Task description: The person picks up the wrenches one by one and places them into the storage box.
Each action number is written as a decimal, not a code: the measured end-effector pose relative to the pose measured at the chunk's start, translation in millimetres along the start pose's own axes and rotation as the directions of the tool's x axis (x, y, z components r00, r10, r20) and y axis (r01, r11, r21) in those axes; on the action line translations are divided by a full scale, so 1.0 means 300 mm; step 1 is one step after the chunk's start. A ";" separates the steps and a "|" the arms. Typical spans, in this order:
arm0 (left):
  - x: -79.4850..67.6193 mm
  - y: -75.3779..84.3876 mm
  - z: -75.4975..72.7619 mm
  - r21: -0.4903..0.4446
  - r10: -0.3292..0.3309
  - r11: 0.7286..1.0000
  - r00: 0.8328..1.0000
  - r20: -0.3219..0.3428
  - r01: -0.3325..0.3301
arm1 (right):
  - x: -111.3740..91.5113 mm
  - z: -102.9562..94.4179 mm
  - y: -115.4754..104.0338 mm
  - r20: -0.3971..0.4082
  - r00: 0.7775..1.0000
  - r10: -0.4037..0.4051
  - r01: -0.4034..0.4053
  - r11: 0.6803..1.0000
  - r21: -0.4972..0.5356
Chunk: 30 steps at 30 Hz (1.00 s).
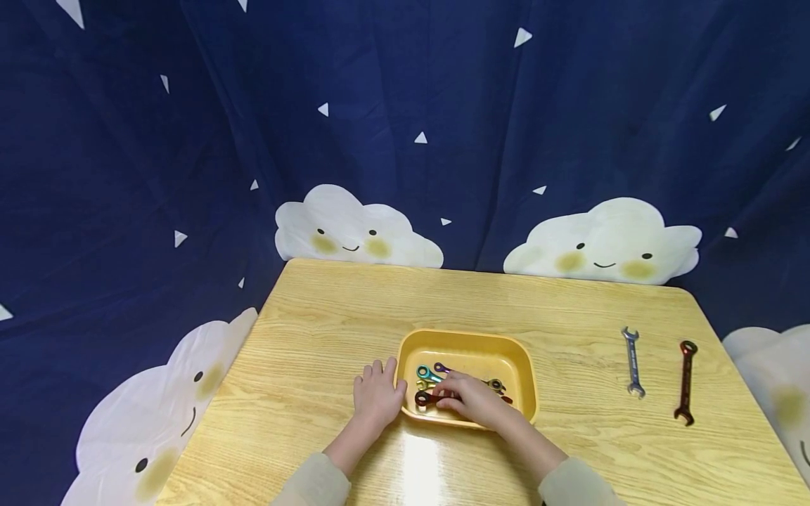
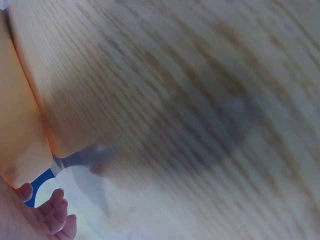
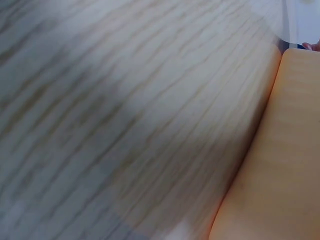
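Right hand (image 1: 473, 398): inside the bin (image 1: 530, 365), fingers bent down and, from the head view, pinching the red wrench by its shaft.
Red wrench (image 1: 433, 398): lying in the bin near its front wall, ring end towards the bin's left side, middle hidden from me by the fingers.
Left hand (image 1: 378, 395): just outside the bin's left wall, thumb against the wall, the other fingers spread and slightly bent beside it.
Teal wrench (image 1: 434, 377): in the bin, behind the red wrench, running under the right hand.
Gold wrench (image 1: 425, 385): in the bin, between the teal and red ones.
Purple wrench (image 1: 447, 370): in the bin, furthest back, partly covered by the right hand.
Tool ends (image 1: 496, 386): showing past the right hand in the bin; I cannot tell which tools they belong to.
Silver wrench (image 1: 633, 362): on the table (image 1: 342, 309), well to the right of the bin.
Maroon wrench (image 1: 686, 385): further right of the bin, roughly alongside the silver one.
Sleeves (image 1: 319, 483): pale, at both forearms, in front of the bin.
Curtain (image 1: 380, 70): dark blue with white triangles and smiling clouds (image 1: 354, 228), beyond the bin.
Wrist views: both give me mostly blurred wood grain beside the bin.
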<state>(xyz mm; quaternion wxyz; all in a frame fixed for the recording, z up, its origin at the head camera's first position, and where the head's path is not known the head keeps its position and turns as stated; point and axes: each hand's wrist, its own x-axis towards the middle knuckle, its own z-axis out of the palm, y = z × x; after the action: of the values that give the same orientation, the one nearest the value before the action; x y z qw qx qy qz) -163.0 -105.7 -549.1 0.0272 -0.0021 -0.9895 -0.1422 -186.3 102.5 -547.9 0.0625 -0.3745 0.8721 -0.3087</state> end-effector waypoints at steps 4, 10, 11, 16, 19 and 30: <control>-0.001 0.001 -0.001 -0.003 0.000 1.000 1.000 0.002 0.000 | 0.001 0.001 0.006 0.016 0.999 -0.027 0.027 1.000 -0.007; -0.002 0.001 -0.002 -0.009 -0.002 1.000 1.000 0.003 0.002 | 0.008 -0.002 0.011 0.050 0.996 -0.076 0.080 0.993 -0.084; -0.001 0.001 -0.001 -0.010 -0.004 1.000 1.000 0.004 0.004 | 0.009 -0.001 0.012 0.053 0.995 -0.087 0.092 0.991 -0.095; -0.001 0.001 -0.001 -0.013 -0.007 1.000 1.000 0.003 0.007 | 0.012 0.005 0.019 0.071 0.992 -0.100 0.108 0.987 -0.118; 0.000 0.001 -0.001 -0.010 -0.006 1.000 1.000 0.003 0.006 | 0.014 0.007 0.020 0.081 0.992 -0.092 0.102 0.986 -0.129; -0.003 0.003 -0.003 -0.016 -0.004 1.000 1.000 -0.008 0.004 | 0.015 0.009 0.019 0.099 0.991 -0.087 0.100 0.986 -0.132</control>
<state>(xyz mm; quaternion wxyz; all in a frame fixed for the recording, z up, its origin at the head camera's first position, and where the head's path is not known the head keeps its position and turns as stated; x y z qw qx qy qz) -162.2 -105.2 -548.1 0.0310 0.0003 -0.9882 -0.1500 -192.3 101.1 -552.9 0.0626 -0.4324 0.8687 -0.2333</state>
